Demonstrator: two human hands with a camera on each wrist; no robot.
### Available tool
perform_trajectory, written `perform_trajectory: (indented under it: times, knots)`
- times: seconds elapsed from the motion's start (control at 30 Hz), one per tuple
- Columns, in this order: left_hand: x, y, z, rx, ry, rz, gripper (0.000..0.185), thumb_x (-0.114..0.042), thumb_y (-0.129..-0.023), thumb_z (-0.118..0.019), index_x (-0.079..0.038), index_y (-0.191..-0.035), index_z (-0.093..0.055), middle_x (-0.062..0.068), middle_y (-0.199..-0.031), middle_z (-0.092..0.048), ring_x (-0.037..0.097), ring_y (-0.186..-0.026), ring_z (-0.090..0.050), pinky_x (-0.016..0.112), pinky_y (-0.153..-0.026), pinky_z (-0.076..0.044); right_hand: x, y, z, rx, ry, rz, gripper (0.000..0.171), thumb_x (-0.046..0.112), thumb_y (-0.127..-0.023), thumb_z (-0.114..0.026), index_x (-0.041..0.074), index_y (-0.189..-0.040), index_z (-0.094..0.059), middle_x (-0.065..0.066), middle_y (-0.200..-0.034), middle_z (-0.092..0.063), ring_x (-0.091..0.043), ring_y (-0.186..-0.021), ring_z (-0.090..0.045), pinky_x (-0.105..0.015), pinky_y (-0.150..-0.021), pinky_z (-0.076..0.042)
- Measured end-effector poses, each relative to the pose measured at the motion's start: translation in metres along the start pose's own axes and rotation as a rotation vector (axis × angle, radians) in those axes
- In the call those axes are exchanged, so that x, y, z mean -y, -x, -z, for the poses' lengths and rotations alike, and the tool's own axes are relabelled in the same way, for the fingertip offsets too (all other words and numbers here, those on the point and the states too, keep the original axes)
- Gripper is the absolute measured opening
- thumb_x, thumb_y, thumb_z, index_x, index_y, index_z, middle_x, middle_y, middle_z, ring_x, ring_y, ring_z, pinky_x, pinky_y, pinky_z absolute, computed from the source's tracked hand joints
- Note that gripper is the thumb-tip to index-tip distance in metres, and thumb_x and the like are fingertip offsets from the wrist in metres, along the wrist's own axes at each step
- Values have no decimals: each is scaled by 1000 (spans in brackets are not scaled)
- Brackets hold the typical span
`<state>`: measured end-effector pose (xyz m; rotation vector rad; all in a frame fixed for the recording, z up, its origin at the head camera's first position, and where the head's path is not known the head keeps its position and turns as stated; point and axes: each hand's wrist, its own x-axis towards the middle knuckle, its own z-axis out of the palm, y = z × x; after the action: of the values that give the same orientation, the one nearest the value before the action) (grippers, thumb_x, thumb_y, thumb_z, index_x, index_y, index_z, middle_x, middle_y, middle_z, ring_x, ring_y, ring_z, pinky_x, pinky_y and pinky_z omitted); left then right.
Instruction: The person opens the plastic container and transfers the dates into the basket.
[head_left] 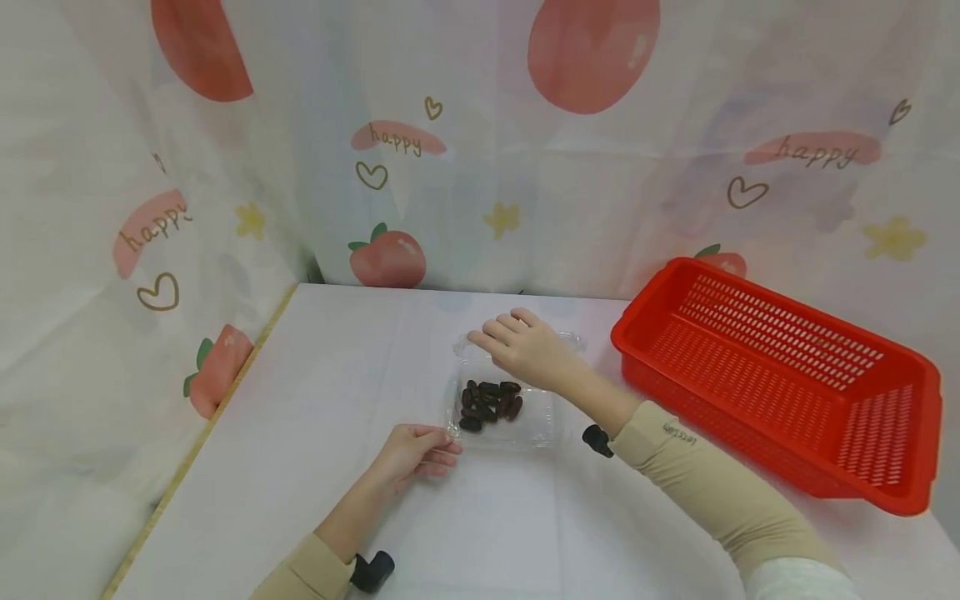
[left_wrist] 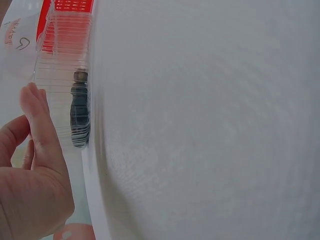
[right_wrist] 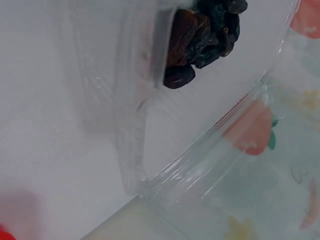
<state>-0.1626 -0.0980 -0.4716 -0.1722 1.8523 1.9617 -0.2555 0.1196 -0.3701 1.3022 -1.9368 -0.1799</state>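
While your left hand (head_left: 415,454) rests on the surface (head_left: 315,400), its fingers curl round the near left corner of the clear plastic container (head_left: 542,423), steadying it. Your right hand (head_left: 525,346) hovers over the far edge of that container with its fingers straight and released, grasping nothing; it may be touching the raised clear lid (head_left: 573,337), but you cannot tell for sure. The container sits in the middle of the surface, just left of the red basket (head_left: 780,379), and it holds a small heap of dark dates (head_left: 491,402). Judging from how things lie, the container is already open, and the dates are all still inside, none yet lifted out; the basket looks to have nothing in it. As for writing, the curtain (head_left: 480,142) behind repeats the word "happy" among peaches and hearts, and your right sleeve (head_left: 705,479) carries small lettering too blurred to read.
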Motion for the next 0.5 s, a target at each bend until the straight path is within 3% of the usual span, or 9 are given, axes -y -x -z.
perform_trajectory:
  times: [0.2,0.5]
  knots:
    - [0,0,-1,0,6,5,30,-6,-88,-53,14,-110,-57,12,-85,-69,12,-65,-66,24,-58,-55,-15,9,-5,-18,-19,-70,42,5,-73,-71,10,-112,-56,-4,-95,-58,-22,-86,-56,-36,-83,-49]
    - [0,1,0,7,-10,7,31,-7,-88,-53,14,-111,-56,13,-87,-69,13,-68,-67,24,-59,-55,-36,16,-18,28,-4,-209,41,2,-77,-67,8,-116,-56,-8,-101,-58,-26,-90,-56,-41,-82,-48]
